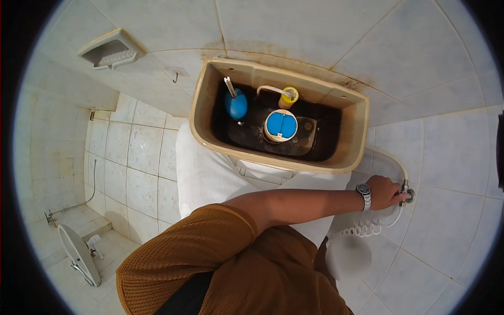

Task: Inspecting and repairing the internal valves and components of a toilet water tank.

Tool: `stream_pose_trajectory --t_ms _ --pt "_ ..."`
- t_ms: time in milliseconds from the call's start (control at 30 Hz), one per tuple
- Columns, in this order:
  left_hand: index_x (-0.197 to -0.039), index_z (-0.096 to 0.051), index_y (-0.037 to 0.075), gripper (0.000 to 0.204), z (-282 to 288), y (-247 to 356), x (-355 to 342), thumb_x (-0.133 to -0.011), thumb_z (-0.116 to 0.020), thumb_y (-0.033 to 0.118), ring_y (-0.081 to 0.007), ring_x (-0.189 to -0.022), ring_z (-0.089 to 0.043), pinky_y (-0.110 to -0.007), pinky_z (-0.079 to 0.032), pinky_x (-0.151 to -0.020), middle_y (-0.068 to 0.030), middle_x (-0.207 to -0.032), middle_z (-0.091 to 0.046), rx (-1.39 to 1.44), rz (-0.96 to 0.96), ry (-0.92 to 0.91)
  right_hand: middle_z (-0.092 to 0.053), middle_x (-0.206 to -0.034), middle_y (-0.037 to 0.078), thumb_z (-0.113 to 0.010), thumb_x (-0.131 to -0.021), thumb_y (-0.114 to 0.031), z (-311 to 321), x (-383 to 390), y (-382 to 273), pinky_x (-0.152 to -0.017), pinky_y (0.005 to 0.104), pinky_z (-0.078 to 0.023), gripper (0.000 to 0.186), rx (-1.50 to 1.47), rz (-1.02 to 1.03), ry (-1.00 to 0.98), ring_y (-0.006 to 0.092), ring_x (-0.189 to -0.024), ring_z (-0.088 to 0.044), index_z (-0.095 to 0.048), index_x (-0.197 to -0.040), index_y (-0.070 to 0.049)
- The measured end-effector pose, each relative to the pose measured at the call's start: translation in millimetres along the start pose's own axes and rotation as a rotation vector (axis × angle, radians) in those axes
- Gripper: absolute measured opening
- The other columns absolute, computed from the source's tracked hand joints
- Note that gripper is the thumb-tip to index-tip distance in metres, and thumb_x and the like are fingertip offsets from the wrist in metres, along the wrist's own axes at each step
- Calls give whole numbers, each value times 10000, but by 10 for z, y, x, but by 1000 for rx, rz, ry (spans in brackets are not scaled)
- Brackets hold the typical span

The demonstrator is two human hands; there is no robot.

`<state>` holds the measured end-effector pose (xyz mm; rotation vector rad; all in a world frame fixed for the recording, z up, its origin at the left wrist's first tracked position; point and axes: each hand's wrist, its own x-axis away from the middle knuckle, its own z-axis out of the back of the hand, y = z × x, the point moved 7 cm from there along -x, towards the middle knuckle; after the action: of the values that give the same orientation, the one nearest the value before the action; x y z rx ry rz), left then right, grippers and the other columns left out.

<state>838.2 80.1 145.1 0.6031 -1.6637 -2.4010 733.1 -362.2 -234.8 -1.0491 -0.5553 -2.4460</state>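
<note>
We see one arm, the left by its brown-sleeved shoulder at lower left, though we cannot be sure, stretched across the body to the right, forearm nearly level, a wristwatch (364,192) at the wrist. The left hand (386,192) has its fingers curled around the small metal shut-off valve (408,196) on the tiled wall, low and right of the open beige cistern (353,152). A white hose (395,160) arcs up from the valve towards the cistern. The other hand is out of view.
</note>
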Motion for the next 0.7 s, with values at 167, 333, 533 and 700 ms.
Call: stream_pose_trajectory --t_ms 167,333,533,700 --pt "-711 -614 100 486 11 -24 -20 -961 -500 501 -345 -578 -617 -482 -482 -563 -135 -587 -598 -59 6 4 -694 -1092 199 -590 -902 -367 52 -68 -59 -804 438 -556 366 -42 -25 42 357 -972 -682 -703 -1089 -73" --pt "-707 -583 100 488 21 -1 -6 -972 -487 499 -336 -559 -609 -471 -473 -536 -112 -573 -592 -50 -1 -17 -693 -1092 202 -595 -897 -364 194 -280 -168 -806 439 -556 365 -69 -31 95 358 -977 -681 -704 -1084 -70" --pt "-719 -584 100 480 -9 -25 -2 -969 -499 501 -333 -563 -613 -467 -478 -542 -114 -574 -593 -60 15 -26 -692 -1092 205 -601 -892 -361 531 -583 -456 -809 440 -556 364 -70 -5 152 359 -982 -680 -705 -1079 -65" --pt "-765 -599 99 466 -8 37 12 -959 -510 513 -337 -586 -626 -475 -489 -563 -123 -600 -610 -40 29 -43 -691 -1092 207 -606 -888 -358 770 -858 -629 -811 441 -556 364 -89 -7 205 360 -987 -679 -706 -1074 -62"
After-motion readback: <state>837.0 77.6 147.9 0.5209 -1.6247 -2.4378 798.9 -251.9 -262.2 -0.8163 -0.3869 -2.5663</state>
